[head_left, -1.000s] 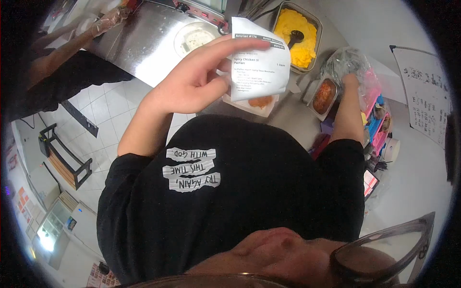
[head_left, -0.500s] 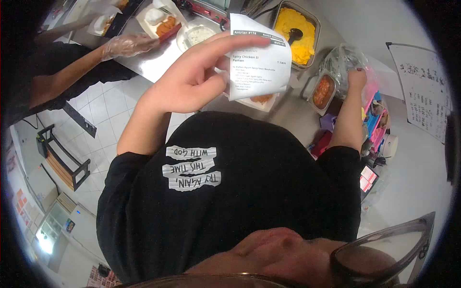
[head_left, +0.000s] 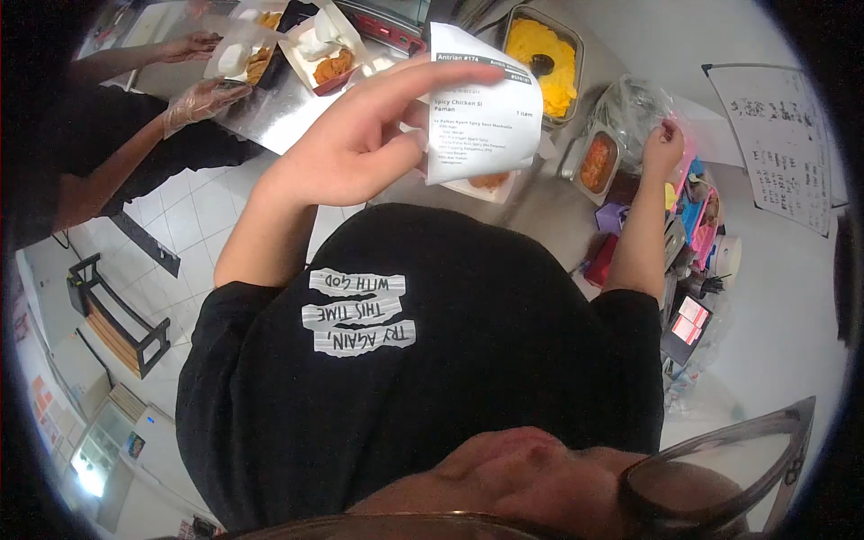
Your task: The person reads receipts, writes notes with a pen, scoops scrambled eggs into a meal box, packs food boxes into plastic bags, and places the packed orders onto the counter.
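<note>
Head view: left hand point(head_left: 360, 139) holds up a white printed paper receipt point(head_left: 481, 126) over the grey steel counter point(head_left: 544, 191), index finger straight across its front, other fingers partly hidden. Right hand point(head_left: 664, 148) at the crumpled clear plastic bag point(head_left: 627, 112), fingers curled; can't tell if they pinch film. Step looks like checking the slip while handling plastic; next move probably calls for a firm pinch on the film.

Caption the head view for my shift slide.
Left hand holding a curled white printed paper receipt above a silver metal counter, right hand beside a crumpled clear plastic bag.
</note>
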`<move>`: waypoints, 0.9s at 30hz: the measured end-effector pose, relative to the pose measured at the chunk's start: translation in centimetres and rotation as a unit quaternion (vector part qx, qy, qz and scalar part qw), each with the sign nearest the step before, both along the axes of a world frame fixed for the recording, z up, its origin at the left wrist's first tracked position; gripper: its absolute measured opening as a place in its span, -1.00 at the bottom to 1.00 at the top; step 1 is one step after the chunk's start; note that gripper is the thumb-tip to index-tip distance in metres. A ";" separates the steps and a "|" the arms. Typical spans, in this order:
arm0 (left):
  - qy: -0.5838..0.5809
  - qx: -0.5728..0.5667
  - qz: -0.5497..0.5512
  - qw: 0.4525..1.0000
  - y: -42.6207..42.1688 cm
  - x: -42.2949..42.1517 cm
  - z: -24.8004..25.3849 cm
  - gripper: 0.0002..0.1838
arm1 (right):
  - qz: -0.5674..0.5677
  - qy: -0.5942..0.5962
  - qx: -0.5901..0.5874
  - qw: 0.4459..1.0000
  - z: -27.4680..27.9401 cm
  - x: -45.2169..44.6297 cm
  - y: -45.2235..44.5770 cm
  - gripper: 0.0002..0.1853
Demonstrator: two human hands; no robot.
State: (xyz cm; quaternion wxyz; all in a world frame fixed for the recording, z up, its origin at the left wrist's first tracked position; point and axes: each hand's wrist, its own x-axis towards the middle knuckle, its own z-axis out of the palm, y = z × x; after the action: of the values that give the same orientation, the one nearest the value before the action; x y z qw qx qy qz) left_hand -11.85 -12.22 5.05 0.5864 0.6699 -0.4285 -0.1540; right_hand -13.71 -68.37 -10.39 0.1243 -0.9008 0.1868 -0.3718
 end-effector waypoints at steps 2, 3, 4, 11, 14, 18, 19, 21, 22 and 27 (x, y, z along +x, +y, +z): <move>-0.007 0.003 0.001 1.000 0.3 0.0 0.1 -0.20 | 0.011 -0.031 0.012 0.999 1.2 -0.4 1.6 -0.74; -0.008 0.006 0.001 1.000 0.4 -0.1 0.2 -0.20 | 0.017 -0.046 0.018 0.999 1.9 -0.9 2.8 -0.75; -0.010 0.008 0.002 1.000 0.5 -0.2 0.3 -0.20 | 0.030 -0.072 0.040 0.996 2.2 -1.4 3.4 -0.76; -0.040 -0.004 0.010 0.999 1.8 -0.1 0.4 -0.21 | 0.124 -0.139 0.163 0.969 2.9 -5.1 7.8 -0.79; -0.012 -0.002 0.000 1.000 2.2 -0.1 0.6 -0.20 | 0.103 -0.112 0.191 0.970 1.6 -5.8 6.4 -0.79; -0.009 0.032 -0.008 0.999 2.4 0.1 1.0 -0.20 | 0.062 -0.109 0.184 0.975 0.9 -5.2 3.9 -0.81; -0.013 0.040 -0.008 0.999 2.4 0.1 1.2 -0.20 | 0.048 -0.090 0.158 0.982 1.0 -4.6 3.2 -0.80; -0.013 0.035 -0.007 0.999 2.0 0.1 1.1 -0.20 | 0.024 -0.051 0.107 0.993 1.5 -2.5 1.5 -0.77; -0.010 0.021 -0.003 1.000 1.6 0.2 0.8 -0.20 | 0.020 -0.023 0.030 0.999 1.9 -1.2 0.3 -0.75; 0.017 0.042 0.015 0.999 0.1 -0.3 1.0 -0.20 | -0.104 0.292 0.028 0.950 -2.3 5.5 -10.1 -0.64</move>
State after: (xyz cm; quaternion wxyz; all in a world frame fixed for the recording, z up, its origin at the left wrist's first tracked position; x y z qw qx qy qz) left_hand -12.13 -12.10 6.02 0.5675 0.6974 -0.4015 -0.1742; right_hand -8.26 -78.46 -12.65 0.0505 -0.9417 0.3178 -0.0984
